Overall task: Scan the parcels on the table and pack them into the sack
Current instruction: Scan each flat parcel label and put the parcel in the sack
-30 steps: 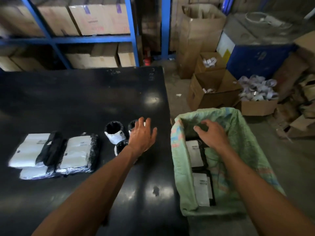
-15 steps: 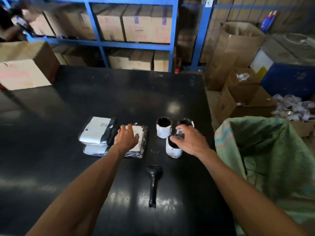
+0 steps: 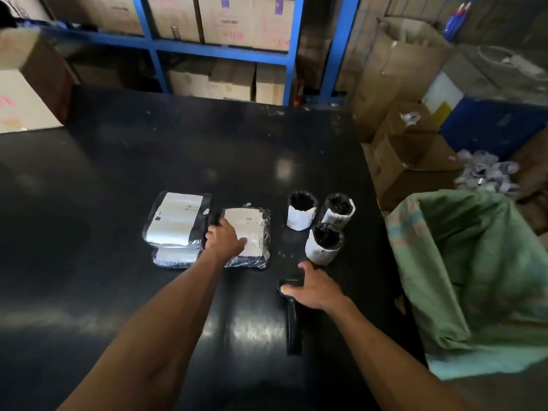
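Observation:
On the black table [image 3: 124,179] lie flat plastic-wrapped parcels with white labels: a stack at the left [image 3: 175,221] and one to its right [image 3: 252,232]. My left hand [image 3: 225,240] rests flat on the left edge of that right parcel. Three rolled black parcels with white labels [image 3: 321,223] stand upright to the right. A black handheld scanner [image 3: 292,318] lies nearer to me; my right hand [image 3: 314,287] covers its head, fingers curling around it. The green woven sack [image 3: 462,262] hangs open at the table's right edge.
A large cardboard box [image 3: 26,93] sits on the table's far left corner. Blue shelving [image 3: 219,51] with cartons runs behind the table. Open cardboard boxes [image 3: 412,161] and a heap of small wrapped items [image 3: 486,173] stand on the floor beyond the sack.
My right hand came out of the sack, passed the rolled parcels and dropped onto the scanner. My left hand moved left from the rolls onto the flat parcel. The view swung left.

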`<action>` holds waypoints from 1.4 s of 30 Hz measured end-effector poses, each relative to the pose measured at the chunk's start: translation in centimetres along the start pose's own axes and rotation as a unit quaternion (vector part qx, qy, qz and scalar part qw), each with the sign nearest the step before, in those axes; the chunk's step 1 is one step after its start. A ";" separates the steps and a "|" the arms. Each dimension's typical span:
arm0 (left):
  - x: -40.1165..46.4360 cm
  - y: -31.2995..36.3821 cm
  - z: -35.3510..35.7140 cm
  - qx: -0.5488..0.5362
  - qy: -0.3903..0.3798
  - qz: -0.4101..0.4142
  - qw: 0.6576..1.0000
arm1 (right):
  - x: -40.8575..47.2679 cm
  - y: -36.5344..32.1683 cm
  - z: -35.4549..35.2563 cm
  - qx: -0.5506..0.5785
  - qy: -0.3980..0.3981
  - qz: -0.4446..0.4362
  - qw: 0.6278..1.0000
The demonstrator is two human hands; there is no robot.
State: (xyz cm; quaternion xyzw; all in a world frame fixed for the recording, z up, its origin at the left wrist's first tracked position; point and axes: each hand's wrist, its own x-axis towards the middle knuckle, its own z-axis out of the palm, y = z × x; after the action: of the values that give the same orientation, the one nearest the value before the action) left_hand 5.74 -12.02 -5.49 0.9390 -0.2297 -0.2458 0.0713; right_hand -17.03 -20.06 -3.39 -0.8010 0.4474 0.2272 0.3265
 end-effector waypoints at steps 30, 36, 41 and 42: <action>-1.1 2.0 3.0 -0.051 -0.044 -0.041 0.997 | 3.2 -2.1 -6.4 0.531 -0.055 -0.037 0.845; -1.5 1.6 4.3 -0.135 -0.108 -0.107 0.979 | 2.5 -2.5 -6.3 0.534 -0.051 -0.039 0.843; -1.5 1.5 3.8 -0.225 -0.079 -0.066 0.969 | 1.5 -1.8 -7.2 0.503 -0.020 -0.055 0.862; -1.6 1.7 3.5 -0.232 -0.067 -0.037 0.970 | 1.4 -1.7 -7.4 0.502 -0.016 -0.060 0.862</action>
State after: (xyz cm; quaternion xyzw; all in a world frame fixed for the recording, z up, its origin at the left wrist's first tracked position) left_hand 2.11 -12.87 -7.40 0.8860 -0.1356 -0.3571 0.2629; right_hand -14.33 -25.63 1.27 -0.5500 0.4465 -0.0356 0.7049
